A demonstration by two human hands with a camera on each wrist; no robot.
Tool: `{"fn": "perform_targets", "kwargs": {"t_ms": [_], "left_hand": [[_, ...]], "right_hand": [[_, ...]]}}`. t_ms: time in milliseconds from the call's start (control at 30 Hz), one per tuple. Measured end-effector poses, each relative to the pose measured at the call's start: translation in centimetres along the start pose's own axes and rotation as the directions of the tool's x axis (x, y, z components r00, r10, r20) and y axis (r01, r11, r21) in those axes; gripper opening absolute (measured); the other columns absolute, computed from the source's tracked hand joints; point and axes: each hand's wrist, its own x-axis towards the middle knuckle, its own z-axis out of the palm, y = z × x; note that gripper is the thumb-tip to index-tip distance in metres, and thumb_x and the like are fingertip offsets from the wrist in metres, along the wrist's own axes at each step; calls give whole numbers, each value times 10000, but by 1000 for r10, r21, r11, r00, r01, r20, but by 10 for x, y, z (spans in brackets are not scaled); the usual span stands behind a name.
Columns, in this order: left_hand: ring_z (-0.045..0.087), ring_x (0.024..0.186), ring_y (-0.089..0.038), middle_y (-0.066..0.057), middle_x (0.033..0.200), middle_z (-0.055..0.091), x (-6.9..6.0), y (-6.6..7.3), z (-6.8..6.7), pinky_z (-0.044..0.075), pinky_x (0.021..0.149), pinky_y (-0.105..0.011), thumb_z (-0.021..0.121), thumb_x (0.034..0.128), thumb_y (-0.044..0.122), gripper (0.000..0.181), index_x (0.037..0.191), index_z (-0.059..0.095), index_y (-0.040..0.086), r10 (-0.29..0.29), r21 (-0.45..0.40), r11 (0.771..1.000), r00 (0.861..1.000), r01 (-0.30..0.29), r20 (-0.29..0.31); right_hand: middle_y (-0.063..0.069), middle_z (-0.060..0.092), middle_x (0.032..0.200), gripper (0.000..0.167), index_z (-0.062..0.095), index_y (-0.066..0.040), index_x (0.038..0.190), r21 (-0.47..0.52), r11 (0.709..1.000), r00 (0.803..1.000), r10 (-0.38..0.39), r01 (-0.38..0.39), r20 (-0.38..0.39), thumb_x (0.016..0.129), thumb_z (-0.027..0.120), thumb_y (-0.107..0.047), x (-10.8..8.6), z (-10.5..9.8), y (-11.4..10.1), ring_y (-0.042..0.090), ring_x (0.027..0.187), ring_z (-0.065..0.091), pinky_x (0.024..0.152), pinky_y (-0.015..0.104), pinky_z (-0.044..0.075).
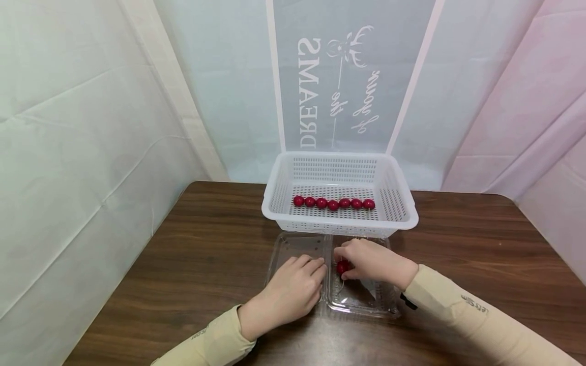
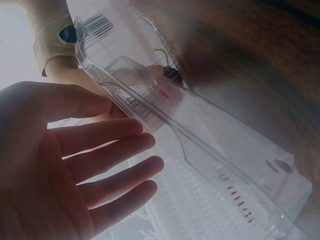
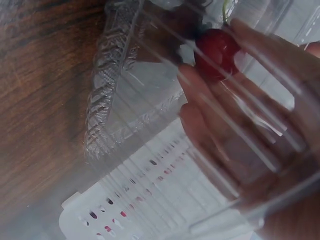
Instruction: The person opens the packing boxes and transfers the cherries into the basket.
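Observation:
A clear plastic clamshell box (image 1: 361, 308) lies opened flat on the table. Inside its right half, my right hand (image 1: 375, 260) pinches a red cherry (image 1: 342, 267) between thumb and fingers. The right wrist view, looking through the clear wall, shows this cherry (image 3: 216, 52) with a green stem at the fingertips. My left hand (image 1: 292, 288) is over the box's left half, near the middle fold. In the left wrist view its fingers (image 2: 120, 165) are extended and slightly spread, holding nothing, close to the clear plastic (image 2: 230, 130).
Behind the box stands a white perforated basket (image 1: 339, 223), with a row of several cherries (image 1: 333, 205) on its floor. The brown wooden table (image 1: 197, 259) extends to both sides. Pale curtains (image 1: 339, 76) with printed lettering hang at the back.

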Motion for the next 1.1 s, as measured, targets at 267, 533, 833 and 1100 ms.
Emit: {"fn": "perform_targets", "kwargs": {"t_ms": [267, 533, 833, 1100], "left_hand": [[582, 997, -163, -18, 1151, 656, 0, 0, -1, 476, 749, -289, 570, 873, 254, 293, 1106, 666, 104, -4, -2, 1000, 1000, 4, -12], [583, 985, -163, -22, 1140, 660, 0, -1, 1, 474, 750, -292, 577, 871, 265, 296, 1099, 666, 99, -6, 9, 1000, 1000, 6, -26], [588, 973, -163, -20, 1131, 663, 0, -1, 1, 472, 737, -290, 589, 858, 258, 296, 1093, 670, 98, -2, 15, 1000, 999, 3, -38], [584, 983, -166, -19, 1140, 658, 0, -1, 1, 471, 739, -291, 583, 860, 256, 291, 1095, 665, 106, -4, 3, 1000, 1000, 4, -29]], "right_hand": [[-52, 616, 745, 195, 637, -118, 841, 46, 999, 1000, -14, 14, -4, 739, 793, -173, 0, 1, 1, 12, 638, 507, 575, 198, 445], [-54, 615, 736, 192, 632, -113, 831, 50, 999, 1000, -18, 19, -14, 738, 792, -162, -1, 2, 1, 16, 629, 509, 566, 193, 437], [-50, 627, 731, 212, 613, -107, 854, 79, 997, 1000, 1, 1, -24, 740, 788, -143, -4, -3, 1, -6, 602, 500, 555, 186, 445], [-38, 621, 749, 221, 629, -103, 873, 15, 1000, 995, 22, -20, -95, 727, 789, -150, -9, -17, -2, -1, 593, 493, 540, 182, 439]]}}
